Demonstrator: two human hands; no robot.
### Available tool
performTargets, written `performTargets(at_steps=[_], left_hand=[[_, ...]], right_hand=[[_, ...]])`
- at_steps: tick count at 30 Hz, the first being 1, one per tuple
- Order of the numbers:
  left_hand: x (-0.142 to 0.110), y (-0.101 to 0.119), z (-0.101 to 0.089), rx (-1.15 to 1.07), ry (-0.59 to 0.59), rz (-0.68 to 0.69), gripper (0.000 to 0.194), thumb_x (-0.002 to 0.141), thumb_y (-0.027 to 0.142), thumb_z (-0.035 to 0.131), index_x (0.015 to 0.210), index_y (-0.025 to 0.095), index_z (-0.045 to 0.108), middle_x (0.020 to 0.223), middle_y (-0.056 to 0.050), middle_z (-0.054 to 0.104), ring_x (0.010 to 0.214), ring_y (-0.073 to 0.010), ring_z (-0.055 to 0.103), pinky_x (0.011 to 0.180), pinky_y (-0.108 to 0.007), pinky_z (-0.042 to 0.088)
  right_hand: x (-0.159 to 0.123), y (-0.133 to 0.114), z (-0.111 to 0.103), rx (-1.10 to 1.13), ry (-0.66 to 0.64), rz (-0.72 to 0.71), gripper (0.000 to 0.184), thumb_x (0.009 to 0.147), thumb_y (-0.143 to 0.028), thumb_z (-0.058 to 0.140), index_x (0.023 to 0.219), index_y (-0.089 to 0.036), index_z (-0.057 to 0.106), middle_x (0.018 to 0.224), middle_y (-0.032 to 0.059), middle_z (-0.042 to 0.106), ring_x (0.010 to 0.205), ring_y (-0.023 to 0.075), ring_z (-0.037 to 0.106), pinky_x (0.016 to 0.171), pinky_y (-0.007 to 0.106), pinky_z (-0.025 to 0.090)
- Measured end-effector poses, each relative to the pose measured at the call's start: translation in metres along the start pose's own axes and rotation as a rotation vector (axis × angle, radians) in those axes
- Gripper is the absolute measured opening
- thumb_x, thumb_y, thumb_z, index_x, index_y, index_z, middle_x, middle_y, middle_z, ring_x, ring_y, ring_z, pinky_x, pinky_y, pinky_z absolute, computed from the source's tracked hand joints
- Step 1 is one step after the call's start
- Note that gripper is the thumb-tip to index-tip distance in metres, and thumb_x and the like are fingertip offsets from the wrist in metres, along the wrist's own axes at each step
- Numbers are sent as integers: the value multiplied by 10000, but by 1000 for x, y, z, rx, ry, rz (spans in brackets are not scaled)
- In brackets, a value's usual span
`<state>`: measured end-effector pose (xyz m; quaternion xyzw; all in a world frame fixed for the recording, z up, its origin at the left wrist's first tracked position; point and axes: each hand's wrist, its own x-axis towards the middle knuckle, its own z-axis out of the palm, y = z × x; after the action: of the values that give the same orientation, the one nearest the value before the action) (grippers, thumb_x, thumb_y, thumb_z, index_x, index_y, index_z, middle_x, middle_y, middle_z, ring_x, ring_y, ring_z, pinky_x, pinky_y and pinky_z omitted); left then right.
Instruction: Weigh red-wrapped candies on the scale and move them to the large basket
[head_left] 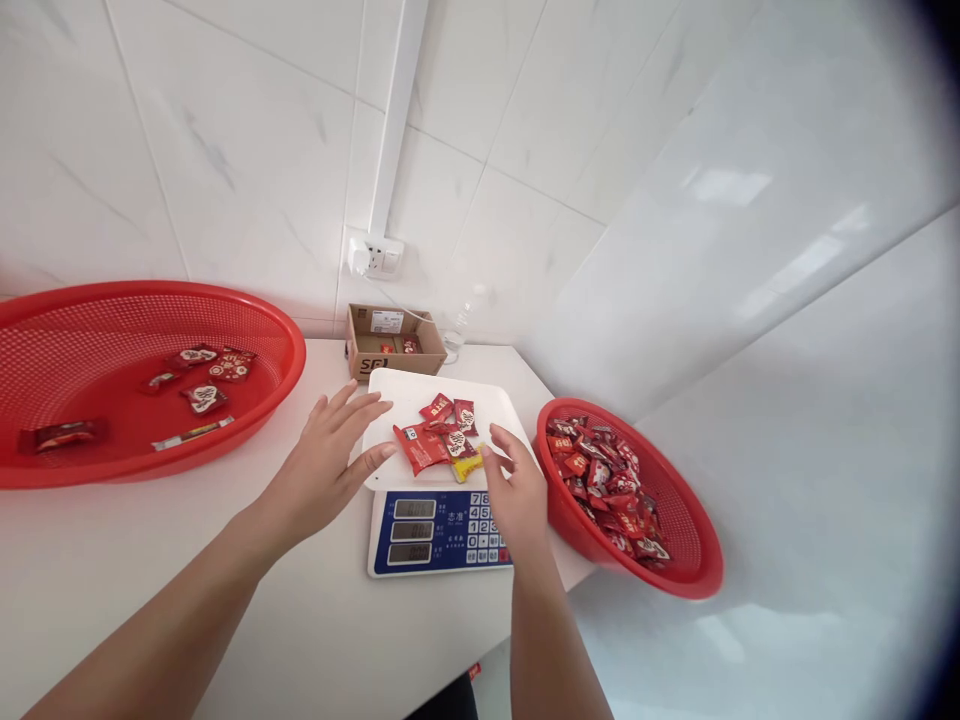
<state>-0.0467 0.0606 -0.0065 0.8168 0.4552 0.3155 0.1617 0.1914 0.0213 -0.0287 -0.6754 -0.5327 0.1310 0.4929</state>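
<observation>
A digital scale (439, 530) with a blue keypad front carries a white tray (409, 395). On the tray lies a small heap of red snack packets (439, 435) with one yellow packet (466, 468) at its near edge. My left hand (334, 455) hovers at the tray's left edge, fingers spread and empty. My right hand (517, 490) is at the tray's near right corner, fingers loosely curled, thumb and forefinger close to the yellow packet; nothing visibly held.
A large red mesh basket (285, 345) at left holds a few packets. A smaller red basket (694, 570) full of red packets sits at right, over the table edge. A cardboard box (394, 355) and a wall socket (375, 257) stand behind.
</observation>
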Motion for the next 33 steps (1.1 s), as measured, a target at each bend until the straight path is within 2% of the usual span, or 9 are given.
performTargets(at_steps=[3, 6, 9, 13, 22, 27, 33], left_hand=[[-2, 3, -10, -47, 159, 0, 536, 901, 589, 325, 1235, 223, 528, 1371, -81, 541, 1397, -267, 301, 1103, -500, 319], [-5, 6, -19, -69, 284, -7, 451, 918, 522, 361, 1216, 229, 531, 1320, -63, 584, 1362, -234, 372, 1075, -416, 376], [-8, 9, -24, -76, 327, -37, 380, 926, 459, 390, 1200, 240, 538, 1291, -45, 604, 1320, -218, 435, 1024, -355, 427], [-10, 15, -26, -74, 327, -56, 362, 913, 443, 414, 1177, 243, 559, 1268, -44, 618, 1260, -235, 502, 971, -352, 471], [-9, 19, -23, -59, 279, -27, 351, 908, 440, 421, 1159, 248, 573, 1282, -42, 617, 1188, -252, 561, 1016, -427, 440], [-9, 16, -20, -48, 254, -48, 375, 896, 483, 430, 1168, 269, 575, 1304, -40, 601, 1190, -262, 558, 946, -409, 489], [-10, 15, -19, -39, 251, -50, 390, 892, 504, 419, 1163, 274, 580, 1315, -51, 592, 1207, -272, 545, 919, -405, 503]], right_hand=[[-14, 5, -20, -41, 61, 38, 414, 817, -468, 529, 1094, -186, 653, 1157, 122, 659, 1001, 244, 630, 880, 415, 510], [-27, 14, -41, -93, 115, 70, 386, 806, -479, 537, 1016, -187, 677, 1089, 118, 688, 982, 247, 639, 873, 417, 507], [-36, 24, -56, -138, 152, 87, 380, 794, -488, 550, 983, -189, 688, 1070, 117, 696, 998, 256, 635, 891, 429, 493], [-42, 33, -63, -160, 173, 112, 375, 781, -496, 566, 973, -202, 699, 1049, 111, 705, 975, 266, 642, 882, 448, 487], [-46, 37, -51, -115, 68, 151, 390, 786, -504, 557, 989, -200, 690, 1025, 112, 710, 959, 261, 649, 849, 424, 510], [-37, 32, -38, -173, -14, 10, 352, 839, -454, 513, 1003, -191, 680, 1020, 109, 704, 974, 249, 631, 872, 424, 495], [-4, 21, -11, -276, -100, -208, 304, 852, -355, 508, 1063, -211, 672, 1089, 105, 682, 1086, 264, 572, 956, 464, 434]])
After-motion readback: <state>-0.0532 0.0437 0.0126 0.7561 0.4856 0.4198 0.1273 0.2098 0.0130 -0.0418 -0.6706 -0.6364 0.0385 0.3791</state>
